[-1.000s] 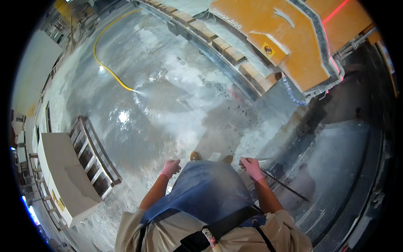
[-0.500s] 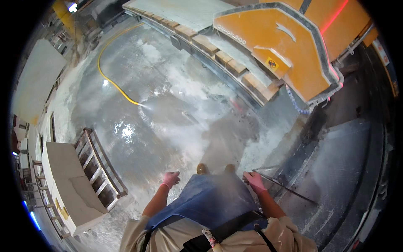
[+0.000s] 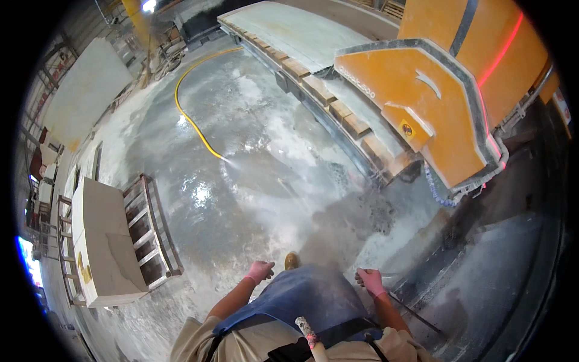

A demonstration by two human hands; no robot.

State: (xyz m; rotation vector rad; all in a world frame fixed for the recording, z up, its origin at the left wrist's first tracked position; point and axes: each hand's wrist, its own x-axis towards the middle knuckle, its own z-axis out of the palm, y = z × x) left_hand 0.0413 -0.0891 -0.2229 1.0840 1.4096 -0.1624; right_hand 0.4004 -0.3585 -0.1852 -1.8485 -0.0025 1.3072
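Left hand (image 3: 260, 271), right hand (image 3: 370, 280) — fingers curled, cannot tell if gripping — beside blue apron (image 3: 313, 295) (broad, pale-sheened)

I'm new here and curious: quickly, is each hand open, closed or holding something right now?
Left hand: loosely closed, nothing seen in it.
Right hand: cannot be told; it looks curled, near the rod.

The wet grey floor (image 3: 253, 217) carries a yellow hose (image 3: 187, 116) and a slatted rack (image 3: 145, 239).
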